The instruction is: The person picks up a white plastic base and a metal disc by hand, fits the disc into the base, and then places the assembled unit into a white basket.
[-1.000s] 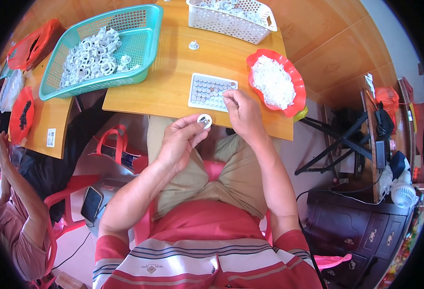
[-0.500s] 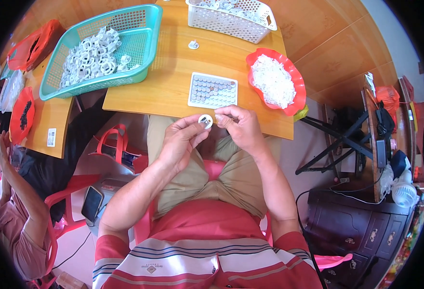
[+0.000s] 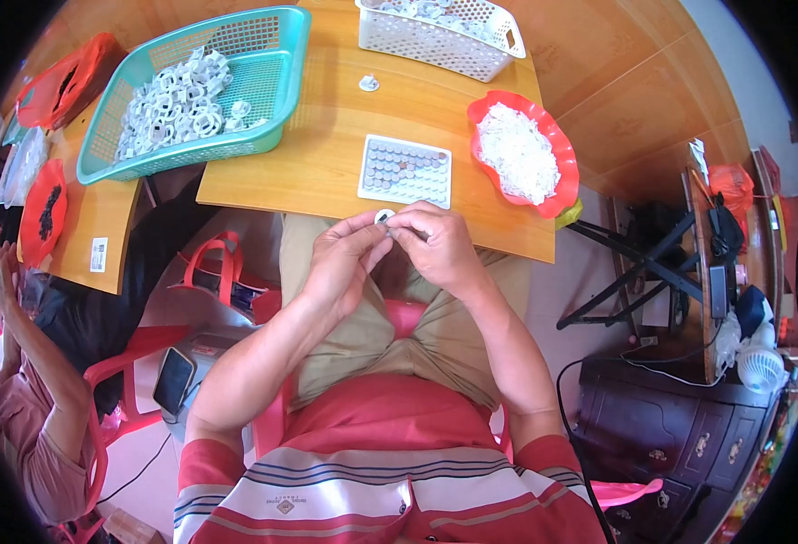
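Between the fingertips of my left hand [image 3: 349, 252] is a small round white plastic part [image 3: 383, 217] with something dark in its middle. My right hand [image 3: 433, 240] is pinched against the part's right side; whatever its fingertips hold is hidden. Both hands meet over my lap at the table's front edge. Just beyond them lies a white tray [image 3: 405, 199] with rows of small grey round pieces. To its right, a red scalloped dish [image 3: 567, 174] is heaped with small white pieces.
At the left, a teal basket [image 3: 283, 100] holds many white plastic parts. A white perforated basket [image 3: 435, 53] stands at the back. One white part [image 3: 369, 83] lies alone on the wooden table [image 3: 326, 136]. Another person's arm [image 3: 41, 349] is at far left.
My right hand has moved left and closed in on the round part, so the fingertips of both hands now meet at it. The part has tilted and is more covered.
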`<action>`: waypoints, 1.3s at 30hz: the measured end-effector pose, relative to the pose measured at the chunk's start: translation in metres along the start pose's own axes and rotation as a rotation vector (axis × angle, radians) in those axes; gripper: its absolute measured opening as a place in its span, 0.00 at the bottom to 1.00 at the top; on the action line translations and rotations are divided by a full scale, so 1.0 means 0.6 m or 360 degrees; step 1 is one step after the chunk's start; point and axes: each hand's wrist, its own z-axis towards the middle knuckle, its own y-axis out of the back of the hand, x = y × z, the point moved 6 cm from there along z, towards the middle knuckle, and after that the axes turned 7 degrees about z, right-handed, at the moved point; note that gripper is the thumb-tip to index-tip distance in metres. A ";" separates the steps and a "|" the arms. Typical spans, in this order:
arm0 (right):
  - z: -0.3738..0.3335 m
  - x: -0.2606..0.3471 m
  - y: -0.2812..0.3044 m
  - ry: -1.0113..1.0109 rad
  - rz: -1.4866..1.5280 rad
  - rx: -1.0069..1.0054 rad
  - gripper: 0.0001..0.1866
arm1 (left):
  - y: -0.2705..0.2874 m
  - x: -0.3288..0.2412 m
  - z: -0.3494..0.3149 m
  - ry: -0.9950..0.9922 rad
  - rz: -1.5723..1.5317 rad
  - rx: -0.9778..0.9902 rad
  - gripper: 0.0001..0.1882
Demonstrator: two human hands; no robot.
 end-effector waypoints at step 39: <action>0.000 0.043 -0.004 0.0350 -0.0492 -0.0107 0.07 | -0.002 -0.001 -0.004 -0.0103 0.0035 -0.0014 0.11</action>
